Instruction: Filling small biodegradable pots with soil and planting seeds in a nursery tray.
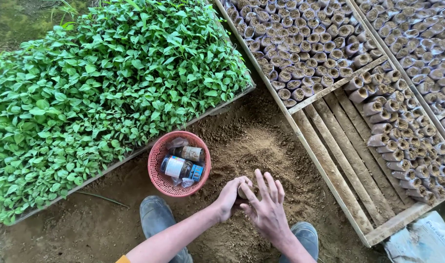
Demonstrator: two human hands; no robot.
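Observation:
My left hand (pixel 228 197) is closed around a small soil-filled planting bag (pixel 242 191), of which only a sliver shows between the hands. My right hand (pixel 266 207) has its fingers spread and presses flat against the bag's top. Both hands hover above a mound of loose brown soil (pixel 261 151). My two grey boots (pixel 156 216) stand on the ground below the hands.
A pink mesh basket (pixel 157 157) with two bottles sits left of the hands. A bed of green seedlings (pixel 96 83) fills the left. A wooden slatted frame (pixel 339 160) on the right holds several rows of filled soil bags (pixel 305 44). A pale sack (pixel 424 241) lies bottom right.

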